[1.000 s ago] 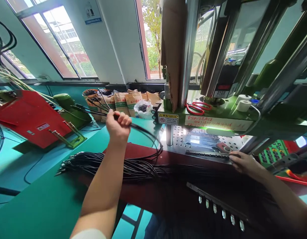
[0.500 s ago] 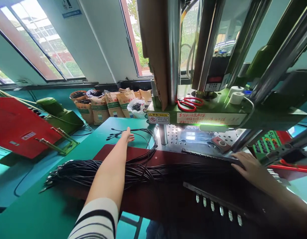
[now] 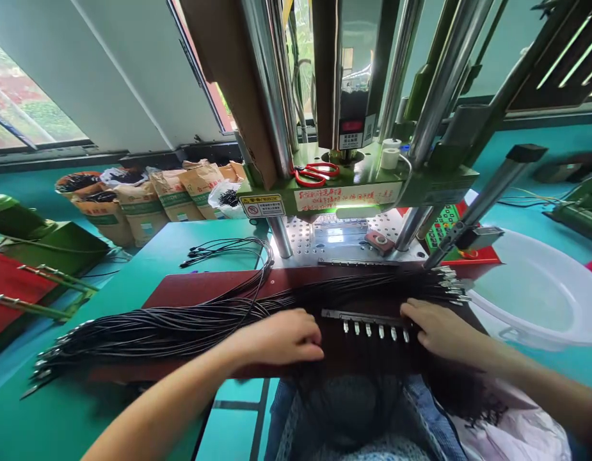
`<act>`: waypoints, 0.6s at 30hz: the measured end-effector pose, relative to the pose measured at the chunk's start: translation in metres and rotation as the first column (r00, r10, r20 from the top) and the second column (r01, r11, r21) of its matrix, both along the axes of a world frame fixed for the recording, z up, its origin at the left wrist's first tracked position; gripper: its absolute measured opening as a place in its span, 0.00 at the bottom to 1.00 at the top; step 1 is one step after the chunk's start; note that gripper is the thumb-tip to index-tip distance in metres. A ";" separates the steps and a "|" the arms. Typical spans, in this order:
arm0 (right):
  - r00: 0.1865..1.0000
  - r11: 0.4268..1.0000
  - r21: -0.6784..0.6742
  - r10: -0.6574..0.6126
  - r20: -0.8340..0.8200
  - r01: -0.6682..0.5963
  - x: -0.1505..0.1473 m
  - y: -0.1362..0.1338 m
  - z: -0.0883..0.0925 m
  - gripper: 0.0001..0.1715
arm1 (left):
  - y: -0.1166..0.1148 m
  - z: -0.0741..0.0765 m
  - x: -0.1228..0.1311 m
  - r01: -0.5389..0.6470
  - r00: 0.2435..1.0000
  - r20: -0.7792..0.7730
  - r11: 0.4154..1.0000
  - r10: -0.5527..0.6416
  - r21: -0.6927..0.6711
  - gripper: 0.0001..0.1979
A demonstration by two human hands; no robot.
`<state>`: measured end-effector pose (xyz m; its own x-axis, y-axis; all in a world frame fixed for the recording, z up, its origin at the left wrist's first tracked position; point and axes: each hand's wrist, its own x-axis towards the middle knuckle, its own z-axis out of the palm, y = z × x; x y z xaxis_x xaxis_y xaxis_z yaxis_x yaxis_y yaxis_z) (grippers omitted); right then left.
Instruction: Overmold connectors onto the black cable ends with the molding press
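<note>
A thick bundle of black cables (image 3: 180,323) with metal ends lies across a dark red mat (image 3: 190,288) on the green table (image 3: 84,410). In front of it sits a metal bar (image 3: 367,318) with several small plugs hanging from it. My left hand (image 3: 281,336) is at the bar's left end, fingers curled shut. At the bar's right end is my right hand (image 3: 440,330), its fingers bent over that end. A few separate cables (image 3: 228,246) lie looped on the table further back.
A green press machine (image 3: 344,192) with steel columns stands behind the mat, red scissors (image 3: 317,173) on its deck. A white basin (image 3: 530,288) sits at right, paper sacks (image 3: 146,198) at back left, and a red machine part (image 3: 8,282) at far left.
My left hand laid a few cables on the far table, let go, and came back to the bar. My right hand left the machine's plate for the bar's right end. The view turned right.
</note>
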<state>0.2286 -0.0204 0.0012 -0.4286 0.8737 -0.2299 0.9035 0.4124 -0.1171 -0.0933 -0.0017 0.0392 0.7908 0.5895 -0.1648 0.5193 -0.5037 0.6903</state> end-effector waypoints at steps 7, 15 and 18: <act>0.976 0.975 0.071 -0.204 -0.080 0.209 0.002 0.058 0.039 0.15 | -0.046 -0.041 0.065 0.044 0.986 0.155 0.997 -0.054 0.062 0.15; 0.922 0.932 0.163 -0.273 -0.275 0.324 0.010 0.147 0.055 0.16 | 0.021 -0.053 0.136 -0.054 0.936 0.239 0.775 0.260 -0.630 0.19; 0.893 0.905 0.177 -0.319 -0.316 0.386 0.001 0.182 0.046 0.13 | 0.054 -0.057 0.147 0.025 0.846 0.286 0.503 0.450 -0.864 0.19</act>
<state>0.2293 0.1620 0.0475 -0.0984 0.9923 0.0754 0.9395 0.1176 -0.3217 0.0534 0.0526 -0.0176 0.7715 0.5303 -0.3516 0.0598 0.4898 0.8698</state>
